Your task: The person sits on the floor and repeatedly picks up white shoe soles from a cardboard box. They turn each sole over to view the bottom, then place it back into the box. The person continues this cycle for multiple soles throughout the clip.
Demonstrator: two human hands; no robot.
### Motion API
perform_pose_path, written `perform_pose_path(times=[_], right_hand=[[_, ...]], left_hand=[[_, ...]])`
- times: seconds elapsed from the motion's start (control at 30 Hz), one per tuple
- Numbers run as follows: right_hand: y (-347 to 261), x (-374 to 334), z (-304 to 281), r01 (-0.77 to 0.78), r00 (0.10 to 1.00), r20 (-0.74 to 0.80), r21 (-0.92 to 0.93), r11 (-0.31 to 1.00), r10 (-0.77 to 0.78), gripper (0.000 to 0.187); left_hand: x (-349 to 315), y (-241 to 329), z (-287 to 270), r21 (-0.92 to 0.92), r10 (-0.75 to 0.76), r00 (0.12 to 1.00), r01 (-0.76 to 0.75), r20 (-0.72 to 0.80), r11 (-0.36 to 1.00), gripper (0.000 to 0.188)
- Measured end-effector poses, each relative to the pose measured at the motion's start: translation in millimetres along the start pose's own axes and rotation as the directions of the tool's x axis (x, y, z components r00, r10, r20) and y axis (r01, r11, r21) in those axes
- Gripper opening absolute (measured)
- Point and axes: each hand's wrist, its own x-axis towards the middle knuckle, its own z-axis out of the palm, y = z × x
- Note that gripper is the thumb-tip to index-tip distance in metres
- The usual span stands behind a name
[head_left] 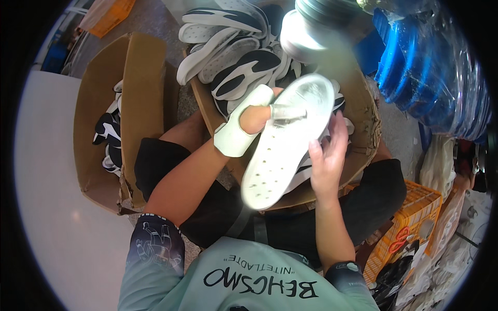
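I'm watching both hands holding 1 white shoe sole [282, 150] over the lap, tread side up, just above a cardboard box [363, 111] full of black-and-white soles [244, 70]. The left hand [249, 120] (wrapped in a white wrist guard [232, 137]) is pinching the sole near its upper end — thumb pressing on a clear strip there. The right hand [328, 158] is curling its fingers round the sole's right edge. A 2nd cardboard box [137, 93] is standing to the left, an orange crate [410, 220] to the right — near blue plastic-wrapped rolls [430, 62].
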Motion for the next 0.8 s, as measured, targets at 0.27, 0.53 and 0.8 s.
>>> perform_pose_path(times=[0.27,0.53,0.8], right_hand=[[-8,-43,2,-0.245,0.965,0.081,-0.065,0.967,0.250,0.073],[-62,-19,-25,-0.315,0.948,0.144,0.294,0.903,0.284,0.054],[-101,-17,-56,-0.351,0.936,0.097,0.221,0.910,0.338,0.055]], left_hand=[[7,9,6,-0.427,0.004,0.974,-0.103,-0.227,0.898,0.037],[13,52,35,-0.955,0.137,0.987,0.044,0.088,0.292,0.054],[-3,47,68,-0.884,0.251,0.967,-0.079,0.044,0.462,0.061]])
